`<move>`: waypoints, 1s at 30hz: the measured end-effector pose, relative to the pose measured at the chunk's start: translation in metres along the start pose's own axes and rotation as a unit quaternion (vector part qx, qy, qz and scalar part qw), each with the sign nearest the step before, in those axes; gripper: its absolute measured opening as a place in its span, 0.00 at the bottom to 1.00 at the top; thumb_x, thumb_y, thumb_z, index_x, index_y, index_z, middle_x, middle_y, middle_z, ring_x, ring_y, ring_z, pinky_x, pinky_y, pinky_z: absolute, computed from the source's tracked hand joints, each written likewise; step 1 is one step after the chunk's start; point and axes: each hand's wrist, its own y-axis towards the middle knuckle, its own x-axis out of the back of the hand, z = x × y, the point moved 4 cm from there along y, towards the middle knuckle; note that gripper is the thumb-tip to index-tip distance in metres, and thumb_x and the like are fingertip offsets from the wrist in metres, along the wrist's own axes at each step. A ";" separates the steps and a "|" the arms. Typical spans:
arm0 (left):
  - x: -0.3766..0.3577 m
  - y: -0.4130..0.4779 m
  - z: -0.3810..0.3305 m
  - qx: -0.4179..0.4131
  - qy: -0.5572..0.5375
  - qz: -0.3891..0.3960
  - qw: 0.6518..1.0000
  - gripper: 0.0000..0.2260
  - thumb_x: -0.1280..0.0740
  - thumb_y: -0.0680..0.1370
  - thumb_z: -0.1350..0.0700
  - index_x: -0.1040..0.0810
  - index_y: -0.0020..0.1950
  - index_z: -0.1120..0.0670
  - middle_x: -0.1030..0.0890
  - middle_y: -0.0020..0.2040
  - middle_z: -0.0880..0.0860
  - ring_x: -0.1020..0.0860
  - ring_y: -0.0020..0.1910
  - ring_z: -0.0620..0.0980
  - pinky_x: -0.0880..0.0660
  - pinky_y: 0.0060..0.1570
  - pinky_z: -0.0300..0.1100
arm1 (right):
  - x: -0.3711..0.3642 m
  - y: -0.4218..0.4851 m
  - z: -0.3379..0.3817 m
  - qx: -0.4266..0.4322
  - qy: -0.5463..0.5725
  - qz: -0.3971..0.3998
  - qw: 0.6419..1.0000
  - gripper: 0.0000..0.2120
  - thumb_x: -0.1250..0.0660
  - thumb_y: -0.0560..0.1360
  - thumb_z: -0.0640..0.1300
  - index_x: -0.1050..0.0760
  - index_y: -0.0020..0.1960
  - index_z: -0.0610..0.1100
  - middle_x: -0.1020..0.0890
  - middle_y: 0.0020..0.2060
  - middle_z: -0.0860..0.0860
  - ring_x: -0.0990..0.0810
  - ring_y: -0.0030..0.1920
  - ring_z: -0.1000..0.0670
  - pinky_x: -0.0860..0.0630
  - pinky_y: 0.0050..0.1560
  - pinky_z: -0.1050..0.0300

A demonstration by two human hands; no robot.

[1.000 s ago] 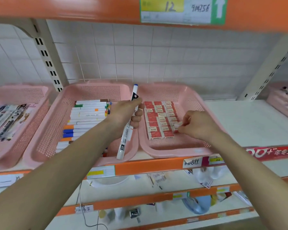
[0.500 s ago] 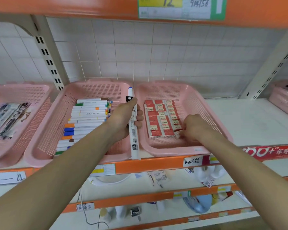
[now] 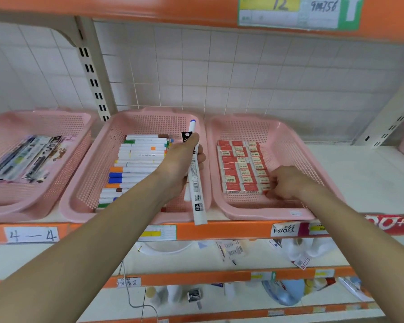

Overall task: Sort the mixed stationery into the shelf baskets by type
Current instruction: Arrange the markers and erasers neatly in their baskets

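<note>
Stationery lies sorted in three pink baskets across the middle of the frame, and one piece is in hand. A white marker [image 3: 195,183] with a blue tip is gripped by the left hand [image 3: 179,163] at frame centre, thumb pressed on the upper barrel and fingers wrapped round behind it. The marker runs nearly top to bottom in the picture, over the right wall of the middle basket [image 3: 86,178], with its lower end crossing the orange shelf edge [image 3: 231,230].

Inside the middle basket, a row of white markers [image 3: 138,159] with coloured caps lies side by side, partly hidden by the left forearm.

Right of centre, the right basket [image 3: 261,214] holds red-and-white erasers [image 3: 239,167] packed in neat rows against its left side. The right hand [image 3: 288,183] reaches into this basket with its fingers curled, pinching the front-right eraser [image 3: 264,188] at the end of the nearest row.

At the left of the frame, the left basket [image 3: 33,207] contains flat packaged pens [image 3: 26,157]. A handwritten label [image 3: 30,234] reading "4—4" is stuck to the shelf edge below it. At the upper right, a shelf tag [image 3: 296,11] shows "12". Lower shelves at the bottom of the frame carry bottles and other goods too blurred to name.
</note>
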 end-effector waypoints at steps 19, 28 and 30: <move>0.141 -0.012 -0.039 -0.153 0.006 -0.217 0.964 0.15 0.33 0.79 0.44 0.27 0.39 0.53 0.29 0.28 0.49 0.28 0.29 0.50 0.29 0.32 0.41 | -0.004 -0.071 0.276 0.284 0.431 0.092 0.852 0.08 0.29 0.76 0.42 0.22 0.38 0.47 0.21 0.23 0.56 0.27 0.22 0.61 0.33 0.25 0.70; 0.291 -0.025 -0.077 -0.115 -0.002 -0.291 0.950 0.21 0.43 0.83 0.44 0.31 0.36 0.56 0.29 0.28 0.51 0.33 0.19 0.46 0.36 0.20 0.34 | -0.012 -0.063 0.405 0.264 0.474 0.115 0.832 0.02 0.28 0.75 0.38 0.17 0.48 0.41 0.14 0.38 0.46 0.21 0.32 0.54 0.25 0.32 0.63; 0.319 -0.027 -0.084 -0.092 -0.030 -0.286 0.953 0.17 0.42 0.82 0.49 0.32 0.35 0.54 0.30 0.27 0.50 0.35 0.18 0.46 0.38 0.20 0.34 | -0.011 -0.057 0.432 0.260 0.470 0.110 0.836 0.03 0.27 0.75 0.39 0.17 0.48 0.40 0.16 0.34 0.49 0.22 0.30 0.55 0.23 0.33 0.64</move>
